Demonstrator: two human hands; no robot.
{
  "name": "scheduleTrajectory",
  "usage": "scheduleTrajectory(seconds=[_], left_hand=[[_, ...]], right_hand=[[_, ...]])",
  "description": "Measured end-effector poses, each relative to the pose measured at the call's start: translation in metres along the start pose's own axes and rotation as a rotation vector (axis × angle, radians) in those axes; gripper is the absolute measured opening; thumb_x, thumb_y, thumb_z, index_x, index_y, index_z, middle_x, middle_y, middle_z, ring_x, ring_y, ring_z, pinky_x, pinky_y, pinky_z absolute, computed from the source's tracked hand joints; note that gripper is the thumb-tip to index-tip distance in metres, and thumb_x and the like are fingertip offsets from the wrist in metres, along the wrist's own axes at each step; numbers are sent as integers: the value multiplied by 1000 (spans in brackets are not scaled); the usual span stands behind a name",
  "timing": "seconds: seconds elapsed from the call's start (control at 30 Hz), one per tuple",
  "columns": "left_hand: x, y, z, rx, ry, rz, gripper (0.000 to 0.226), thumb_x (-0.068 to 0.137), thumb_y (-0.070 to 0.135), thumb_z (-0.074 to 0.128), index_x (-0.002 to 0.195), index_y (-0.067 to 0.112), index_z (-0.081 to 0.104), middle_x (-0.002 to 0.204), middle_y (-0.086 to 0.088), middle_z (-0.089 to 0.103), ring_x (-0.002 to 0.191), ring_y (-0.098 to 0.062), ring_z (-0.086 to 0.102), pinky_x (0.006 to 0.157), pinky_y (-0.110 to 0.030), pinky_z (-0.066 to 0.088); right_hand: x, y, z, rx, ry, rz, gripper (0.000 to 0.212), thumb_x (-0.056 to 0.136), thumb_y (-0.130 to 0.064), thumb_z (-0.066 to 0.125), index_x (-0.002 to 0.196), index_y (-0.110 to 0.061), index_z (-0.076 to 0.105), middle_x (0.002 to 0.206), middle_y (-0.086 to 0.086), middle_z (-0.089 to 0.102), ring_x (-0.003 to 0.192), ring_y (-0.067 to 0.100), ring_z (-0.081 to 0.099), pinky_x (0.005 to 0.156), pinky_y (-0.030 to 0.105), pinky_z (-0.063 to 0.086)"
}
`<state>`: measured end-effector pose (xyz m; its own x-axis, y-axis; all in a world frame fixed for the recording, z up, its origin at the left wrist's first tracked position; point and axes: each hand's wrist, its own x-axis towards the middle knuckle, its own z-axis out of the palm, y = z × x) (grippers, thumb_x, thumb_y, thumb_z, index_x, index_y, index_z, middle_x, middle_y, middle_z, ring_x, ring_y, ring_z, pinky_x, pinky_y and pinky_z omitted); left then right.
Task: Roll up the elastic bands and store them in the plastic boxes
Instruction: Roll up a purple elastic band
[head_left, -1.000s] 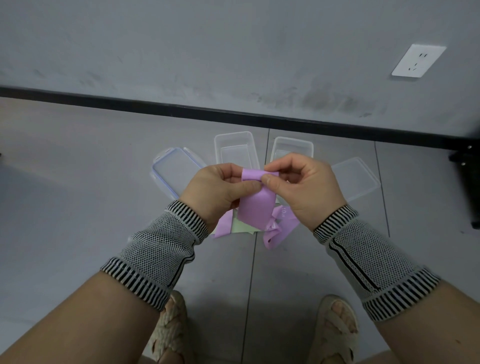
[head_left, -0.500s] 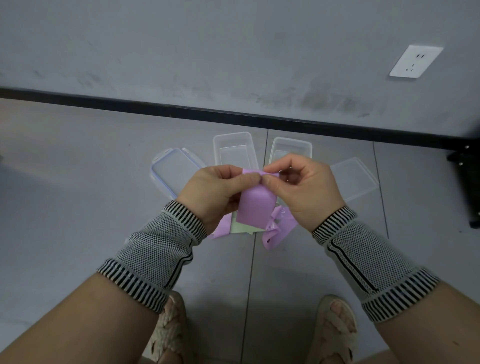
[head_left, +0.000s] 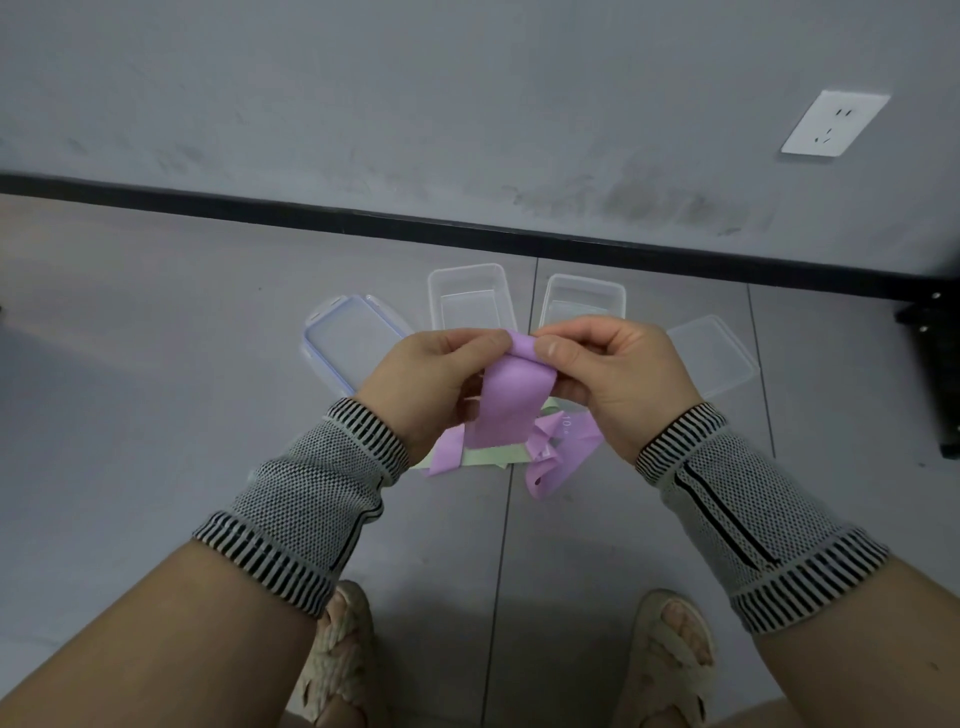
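Mid-frame, left hand (head_left: 431, 374) and right hand (head_left: 613, 374) pinch the purple band (head_left: 506, 410) top edge, probably starting its roll. Open plastic boxes (head_left: 470, 296) wait just above.

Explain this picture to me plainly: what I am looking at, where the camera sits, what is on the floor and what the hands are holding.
There is no machine here. A person wears a camera on the head, so you look down at their own arms and sandalled feet. The left hand and right hand together pinch the top of a purple elastic band, whose top edge is curled over. On the tiled floor lie two open clear plastic boxes, two lids, and more bands, purple and pale green, in a loose heap.
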<state>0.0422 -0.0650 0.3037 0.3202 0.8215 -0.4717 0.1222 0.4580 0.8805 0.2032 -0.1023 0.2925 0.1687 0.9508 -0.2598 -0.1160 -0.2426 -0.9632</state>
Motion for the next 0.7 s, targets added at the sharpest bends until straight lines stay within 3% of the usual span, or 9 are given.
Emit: scheduleTrajectory(seconds=[0.1,0.23,0.4,0.57,0.7], left_hand=[[1,-1,-3,133,-37,-6,20,92,25,56,89,15,72,73,0,67,64,-12,54,54,-24,37],[1,-3,-3,217,-33,21,15,90,14,59,82,15,72,58,8,62,48,-3,48,49,-19,35],[4,-7,-1,258,56,44,20,81,14,70,85,-6,67,68,-11,51,49,-12,37,49,-23,32],[6,-10,2,245,84,60,19,78,14,73,83,-4,68,65,-4,59,56,-13,48,56,-24,40],[5,-8,6,148,61,14,9,80,8,70,76,1,66,49,7,56,41,-3,45,48,-17,39]], right_hand=[[1,1,-2,4,26,15,12,80,-6,70,73,-15,74,85,16,73,86,36,69,82,53,56],[1,1,-2,29,23,43,7,82,-5,68,79,-10,71,87,19,72,84,36,69,79,50,57],[0,2,2,16,25,67,3,83,-7,67,82,-7,70,83,18,72,77,32,70,77,47,58],[0,1,1,39,25,71,5,85,-6,65,82,-8,69,79,15,72,74,30,70,72,42,60],[0,2,1,-11,56,12,7,82,-7,69,78,-12,70,78,10,73,76,28,70,73,43,59]])
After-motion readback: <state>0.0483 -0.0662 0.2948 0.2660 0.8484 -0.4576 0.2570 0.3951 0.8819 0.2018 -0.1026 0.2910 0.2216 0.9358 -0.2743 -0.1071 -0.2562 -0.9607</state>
